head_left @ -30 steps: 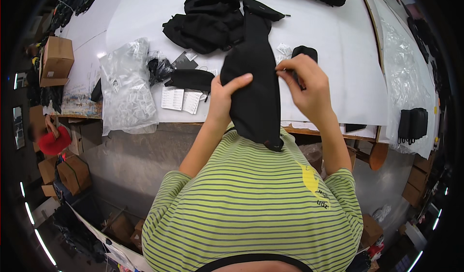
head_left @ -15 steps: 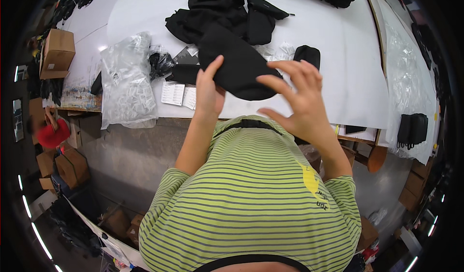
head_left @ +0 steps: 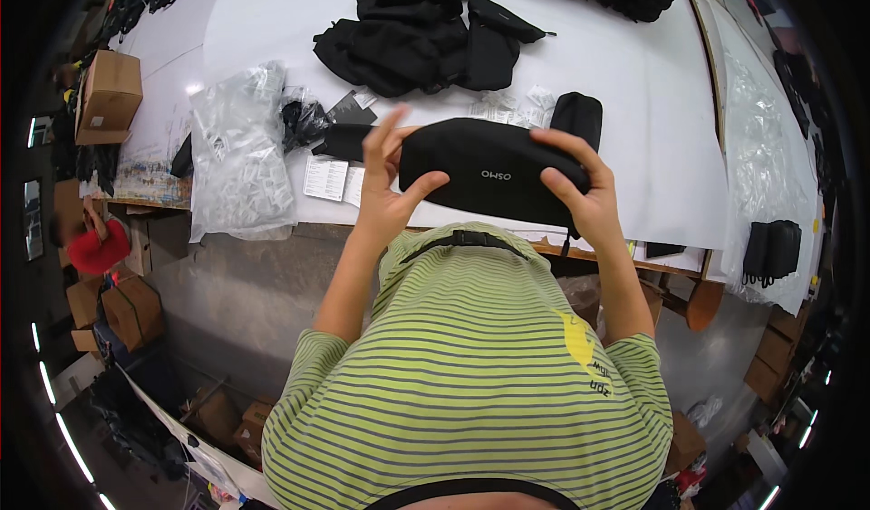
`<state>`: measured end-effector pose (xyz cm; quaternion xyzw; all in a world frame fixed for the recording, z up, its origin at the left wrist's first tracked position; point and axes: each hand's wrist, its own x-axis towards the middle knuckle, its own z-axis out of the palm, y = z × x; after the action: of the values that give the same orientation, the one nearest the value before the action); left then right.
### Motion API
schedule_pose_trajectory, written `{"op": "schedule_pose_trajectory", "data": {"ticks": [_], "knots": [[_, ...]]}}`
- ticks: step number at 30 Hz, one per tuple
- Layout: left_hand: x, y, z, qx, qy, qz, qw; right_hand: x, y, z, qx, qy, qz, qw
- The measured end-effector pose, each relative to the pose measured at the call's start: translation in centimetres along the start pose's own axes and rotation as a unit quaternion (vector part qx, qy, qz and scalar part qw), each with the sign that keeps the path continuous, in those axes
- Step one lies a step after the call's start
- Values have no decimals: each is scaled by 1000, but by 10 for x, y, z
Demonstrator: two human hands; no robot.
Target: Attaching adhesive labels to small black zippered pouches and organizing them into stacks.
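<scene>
As the black pouch (head_left: 485, 167) is held lengthwise off the surface (head_left: 666, 147), over its near edge, take it as clock centre. White-marked face toward the camera; small dark tab (head_left: 568, 242) dangling at 4 to 5.

Risk, as judged: the 9 o'clock end could sag or swing if the left hand (head_left: 385, 184) gives it little support; a slack pinch by the right hand (head_left: 587, 182) might let it drop past the edge.

Right hand at 3: fingers over the top edge, thumb on the face, narrow grip on the pouch. Left hand at 9: thumb against the face, fingers raised and blurred; cannot tell whether it grips.

Farther out: small white packets (head_left: 536, 102) at 1, second pouch (head_left: 577, 116) at 2, heaped black bags (head_left: 408, 52) at 11, paper cards (head_left: 323, 178) and clear plastic bag (head_left: 237, 161) at 9.
</scene>
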<state>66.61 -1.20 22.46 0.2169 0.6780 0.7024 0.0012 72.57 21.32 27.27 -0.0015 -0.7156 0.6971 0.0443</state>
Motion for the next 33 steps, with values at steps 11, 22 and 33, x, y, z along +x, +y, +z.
{"op": "schedule_pose_trajectory", "data": {"ticks": [11,22,33], "knots": [[-3,14,-13,115,-229,-124,959,-16,9,-43,-175,-186,112,960],[-66,-133,-96,306,-39,-280,909,-34,73,-107,-439,250,20,863],[-108,-178,-104,580,50,-165,796,-24,201,-77,-542,306,-12,782]]}}
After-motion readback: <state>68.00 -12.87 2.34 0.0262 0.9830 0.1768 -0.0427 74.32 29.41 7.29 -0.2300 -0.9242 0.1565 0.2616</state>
